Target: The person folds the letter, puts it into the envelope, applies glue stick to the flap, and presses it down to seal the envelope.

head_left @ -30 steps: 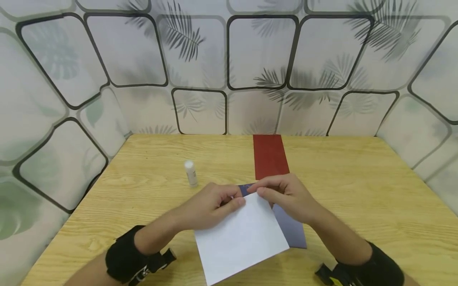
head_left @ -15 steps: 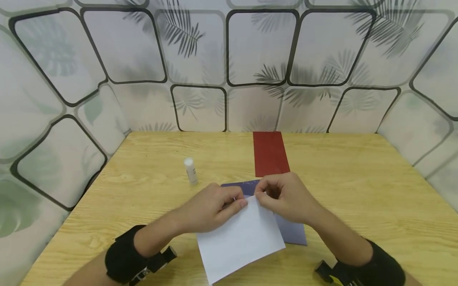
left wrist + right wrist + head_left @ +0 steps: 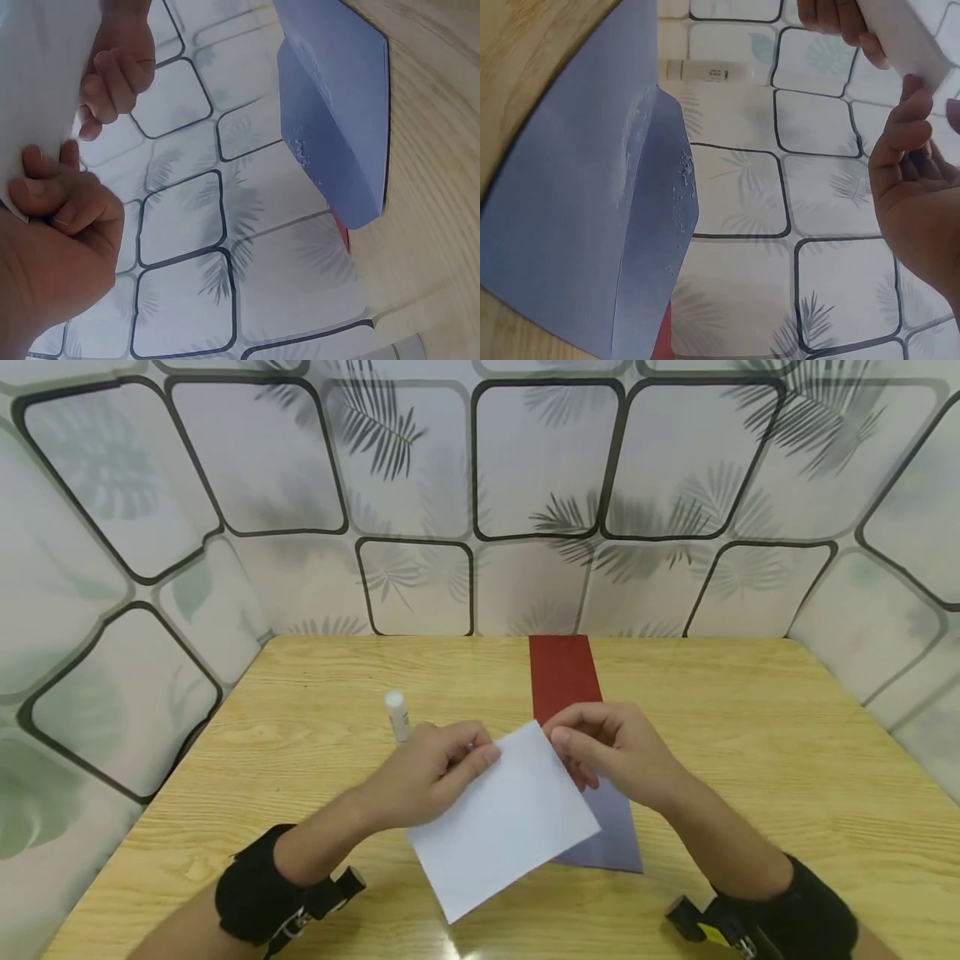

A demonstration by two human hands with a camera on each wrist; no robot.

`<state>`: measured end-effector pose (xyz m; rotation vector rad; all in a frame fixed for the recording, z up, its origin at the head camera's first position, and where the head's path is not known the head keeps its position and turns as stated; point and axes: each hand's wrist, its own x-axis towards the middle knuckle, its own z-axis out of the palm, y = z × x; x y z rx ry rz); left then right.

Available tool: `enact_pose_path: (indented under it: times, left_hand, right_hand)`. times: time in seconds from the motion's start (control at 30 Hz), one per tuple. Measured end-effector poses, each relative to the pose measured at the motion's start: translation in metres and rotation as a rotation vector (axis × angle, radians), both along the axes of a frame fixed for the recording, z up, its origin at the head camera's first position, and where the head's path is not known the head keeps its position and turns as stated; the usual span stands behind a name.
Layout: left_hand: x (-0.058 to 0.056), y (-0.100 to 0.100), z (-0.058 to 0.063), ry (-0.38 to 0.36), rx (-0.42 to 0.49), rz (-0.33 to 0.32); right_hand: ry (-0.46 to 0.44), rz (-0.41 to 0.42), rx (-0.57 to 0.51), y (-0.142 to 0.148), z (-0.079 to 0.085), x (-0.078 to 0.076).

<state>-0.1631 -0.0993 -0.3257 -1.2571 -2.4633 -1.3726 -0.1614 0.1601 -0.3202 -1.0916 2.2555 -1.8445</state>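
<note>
My left hand pinches a white sheet of paper near its upper left edge, thumb on top, and holds it tilted above the table. My right hand is at the sheet's upper right corner, its fingertips by the edge and thumb apart from the index finger. Beneath the paper lies a blue-purple envelope, partly hidden in the head view. In the right wrist view its flap is unfolded, with shiny, clumpy smears that look like glue on flap and body.
A small white glue tube stands left of the hands. Behind the envelope, a dark red rectangular paper piece lies towards the far edge of the wooden table. Patterned cloth walls enclose the back and sides.
The white paper has risen and tilted further, lifted by the left hand. My right hand has moved up, and its thumb and index finger have come off the corner they pinched.
</note>
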Motion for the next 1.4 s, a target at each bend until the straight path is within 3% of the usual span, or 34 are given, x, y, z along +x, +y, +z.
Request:
enact_pose_path:
  times: [0.1,0.2,0.33,0.43,0.53,0.73,0.8,1.13,1.23,1.4]
  left_hand:
    - [-0.001,0.001,0.0,-0.012,0.153,0.134]
    - [-0.001,0.002,0.001,-0.002,0.29,0.234]
    - [0.001,0.005,0.001,0.004,0.383,0.29]
    - [0.003,0.007,0.0,-0.006,0.424,0.306]
    - [0.004,0.007,0.0,-0.018,0.455,0.296]
    - [0.004,0.004,0.001,-0.085,0.447,0.16]
    - [0.003,0.003,0.002,-0.118,0.426,0.115]
    - [0.0,-0.002,0.0,-0.221,0.264,-0.028]
    - [-0.003,-0.002,-0.003,-0.158,0.191,-0.007]
    - [-0.009,-0.004,-0.007,0.033,0.033,0.062]
  right_hand:
    - [-0.024,0.144,-0.153,0.005,-0.001,-0.005]
    - [-0.018,0.256,-0.22,0.006,-0.004,-0.009]
    - [0.023,0.278,-0.211,0.003,-0.006,-0.008]
    - [0.062,0.194,-0.139,-0.001,-0.005,-0.004]
    - [0.098,0.048,-0.032,-0.005,-0.002,0.001]
    - [0.077,-0.331,0.044,-0.008,0.003,0.004]
    - [0.077,-0.414,0.058,-0.008,0.004,0.003]
    - [0.182,-0.532,0.182,-0.004,0.006,0.0]
    - [0.248,-0.58,0.205,-0.003,0.008,0.001]
    - [0.308,-0.645,0.199,-0.002,0.009,0.001]
